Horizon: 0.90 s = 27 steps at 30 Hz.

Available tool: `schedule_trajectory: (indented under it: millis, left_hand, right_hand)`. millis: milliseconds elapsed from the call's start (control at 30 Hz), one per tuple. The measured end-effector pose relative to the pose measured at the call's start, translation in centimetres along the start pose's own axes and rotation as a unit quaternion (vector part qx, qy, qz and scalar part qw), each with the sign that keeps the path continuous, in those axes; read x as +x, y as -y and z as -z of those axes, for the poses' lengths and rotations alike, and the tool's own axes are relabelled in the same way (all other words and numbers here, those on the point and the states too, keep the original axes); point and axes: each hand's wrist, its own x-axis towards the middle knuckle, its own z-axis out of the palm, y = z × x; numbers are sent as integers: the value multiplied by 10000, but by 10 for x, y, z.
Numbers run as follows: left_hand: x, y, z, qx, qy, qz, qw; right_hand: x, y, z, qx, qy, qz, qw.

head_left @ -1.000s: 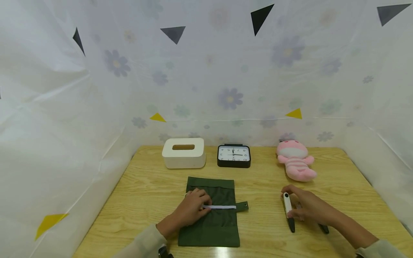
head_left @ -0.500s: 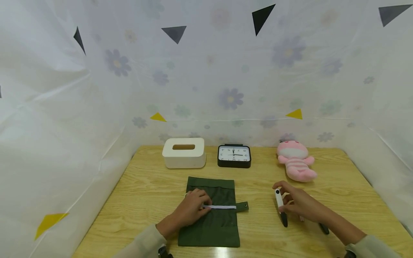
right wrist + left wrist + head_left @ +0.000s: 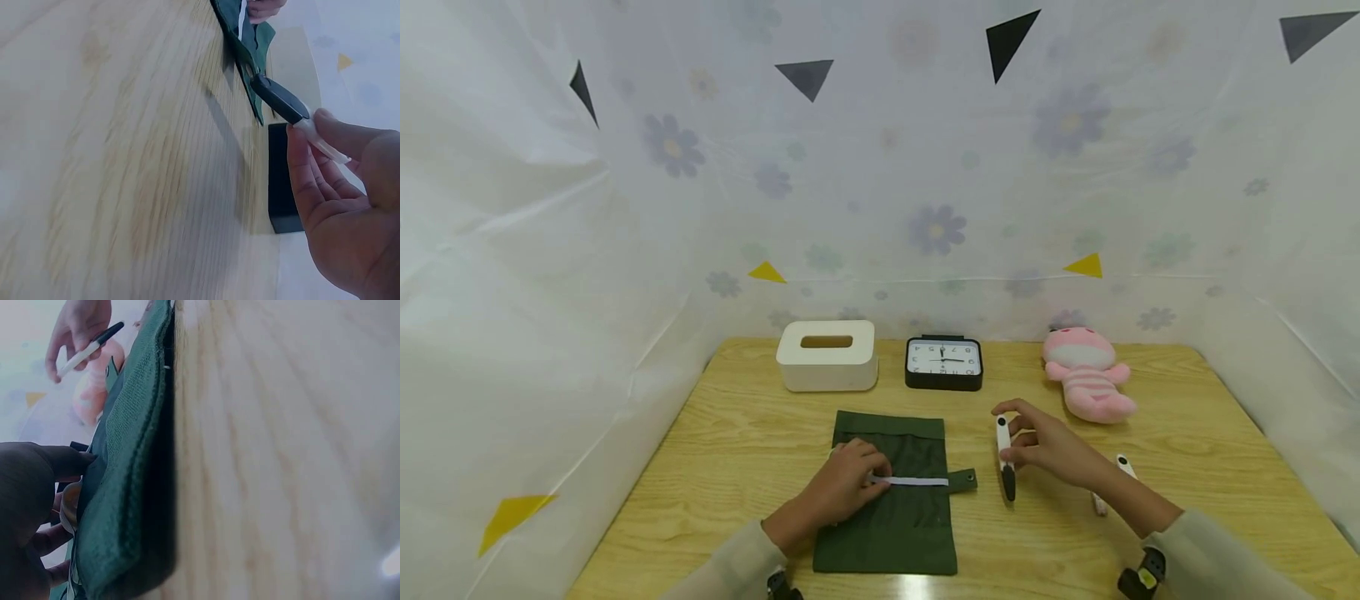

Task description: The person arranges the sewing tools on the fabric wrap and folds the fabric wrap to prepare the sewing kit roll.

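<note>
A green fabric roll-up pouch [image 3: 917, 537] lies unrolled on the table, a white elastic strap [image 3: 921, 482] across its middle and a snap tab on its right. My left hand [image 3: 842, 483] rests on the pouch and pinches the strap near its left part; in the left wrist view the strap bulges up by the fingers. My right hand [image 3: 1052, 446] pinches a slim white-handled tool [image 3: 1003, 437] with a black lower end, above the table right of the pouch. In the right wrist view this tool [image 3: 281, 100] sits between thumb and fingers, black end toward the pouch.
Two more white-handled items, one [image 3: 1123, 464] and another [image 3: 1099, 504], lie partly hidden by the right forearm. Along the back stand a white tissue box [image 3: 827, 375], a black-framed clock [image 3: 943, 358] and a pink plush toy [image 3: 1086, 375].
My right hand has carried the white-handled tool leftward and a little up, closer to the pouch's tab. Items formerly under that hand now show more. My left hand stays in place.
</note>
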Motion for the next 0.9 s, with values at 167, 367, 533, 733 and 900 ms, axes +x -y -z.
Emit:
schedule_trajectory:
  millis: [167,367,533,733,900]
  left_hand:
    - [0,0,-1,-2,-18,-13,10000]
    - [-2,-1,-2,-16,-36,-34,10000]
    - [0,1,-4,97,-33,19,9999]
    - [2,2,-3,161,-84,-28,9998]
    - [3,0,-1,100,4,47,9999]
  right_hand:
    - [24,0,-16,209,-152,-12,9997]
    - [50,3,-39,592,-195,15,9981]
    - [70,10,-55,674,-467,15,9966]
    - [92,14,-71,834,-765,-34,9936]
    - [107,11,-87,961,-915,-65,9911]
